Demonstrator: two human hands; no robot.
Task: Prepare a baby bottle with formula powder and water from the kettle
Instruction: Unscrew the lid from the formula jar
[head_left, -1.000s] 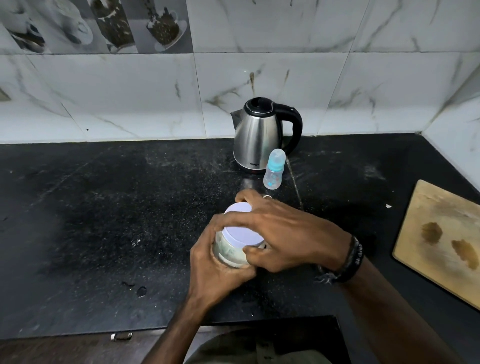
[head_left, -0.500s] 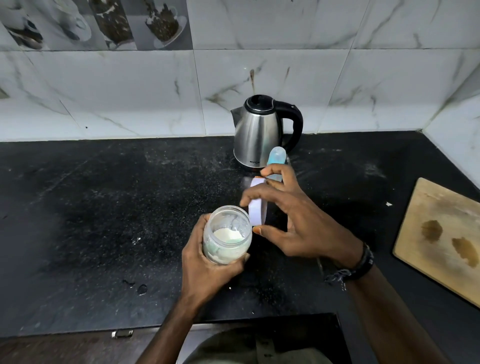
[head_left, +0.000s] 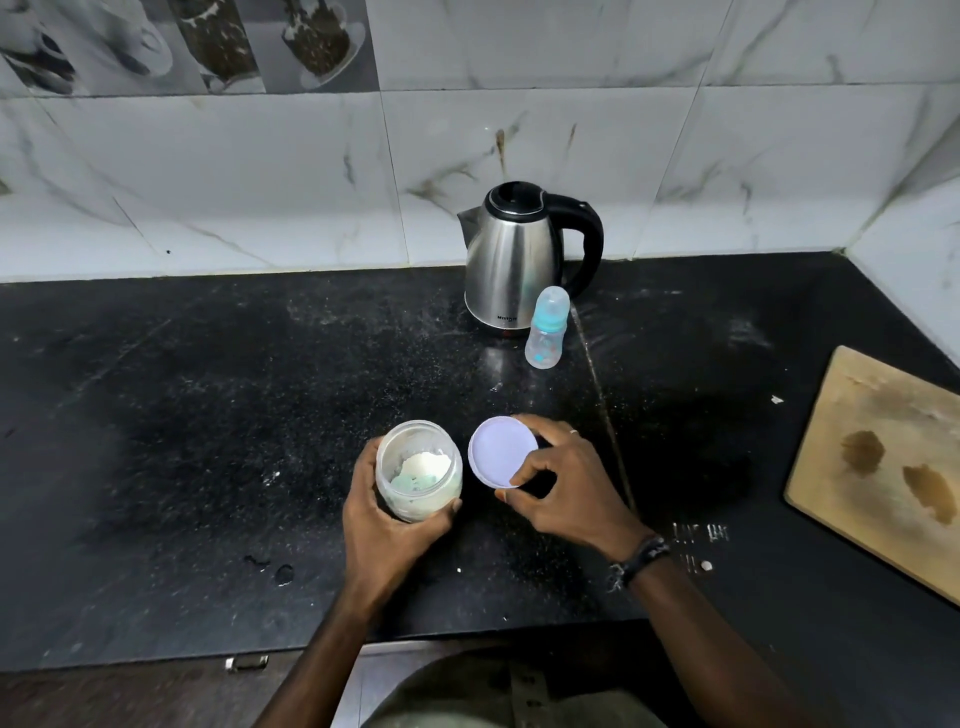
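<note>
1. Left hand (head_left: 387, 525), at 6 o'clock of the counter (head_left: 156, 441), nearest the viewer: fingers and thumb curled round the jar (head_left: 418, 470), holding it upright. Jar open; pale powder (head_left: 420, 461) lies low inside, heaped to one side, with something greenish half buried in it, possibly a scoop, too unclear to tell

2. Right hand (head_left: 566, 491), just at 3 o'clock of the jar: thumb and fingertips pinch the rim of the lid (head_left: 502, 451), inner face up, tilted, apart from the jar. Whether the lid's far edge touches the counter cannot be told

3. Step in hand, as judged: parking the lid. Best laid flat, inner face up, at 3 o'clock of the jar and short of the board (head_left: 883, 467), so the threads stay off the gritty, speckled counter and the reach to 12 o'clock stays free. Left grip should stay firm and low; the jar is glossy and the powder shifts if tipped

4. Bottle (head_left: 544, 332), at 12 o'clock, well apart from both hands: upright, teal collar and cap on, looks empty, standing just in front of the kettle. Judged next need: cap off before any powder goes in; narrow mouth, so level scoops and a steady hand

5. Kettle (head_left: 511, 265), farthest, against the tiled wall: steel, lid down, handle toward 3 o'clock, untouched
</note>
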